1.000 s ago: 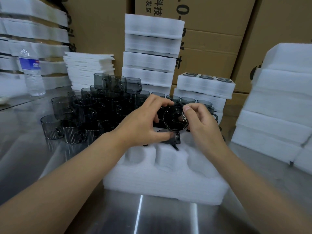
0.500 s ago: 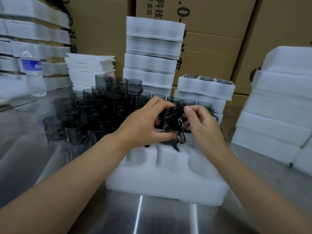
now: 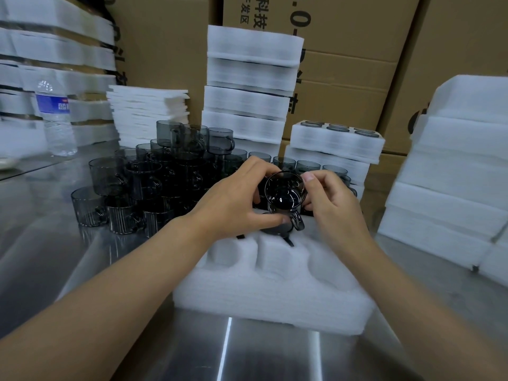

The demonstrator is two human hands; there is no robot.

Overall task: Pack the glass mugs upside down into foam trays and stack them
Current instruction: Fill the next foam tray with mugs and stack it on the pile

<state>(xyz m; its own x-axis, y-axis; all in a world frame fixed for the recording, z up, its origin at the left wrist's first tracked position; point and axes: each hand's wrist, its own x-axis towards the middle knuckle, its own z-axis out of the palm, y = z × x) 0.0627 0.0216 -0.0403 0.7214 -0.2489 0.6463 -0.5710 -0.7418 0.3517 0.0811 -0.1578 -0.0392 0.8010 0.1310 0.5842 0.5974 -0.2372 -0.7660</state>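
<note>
— What is seen at the back?
— Large brown cardboard cartons [image 3: 343, 78], printed in black, are stacked like a wall.
— And the furniture?
— A brushed steel table [image 3: 41, 243] is lit from above; a pale streak [image 3: 224, 350] is reflected. A water bottle [image 3: 56, 119] is stood far left.

Steel table [image 3: 82, 257], reflective. Near edge: one foam tray [image 3: 269, 303] (pockets up). Left of it, a cluster of dark glass mugs [image 3: 137, 188], some stacked. Far left, water bottle [image 3: 56, 119]. Behind: foam sheets [image 3: 148, 114], foam tray stacks [image 3: 247, 100].

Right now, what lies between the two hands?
In the head view, a smoky glass mug, held by the left hand and right hand above the foam tray.
</note>
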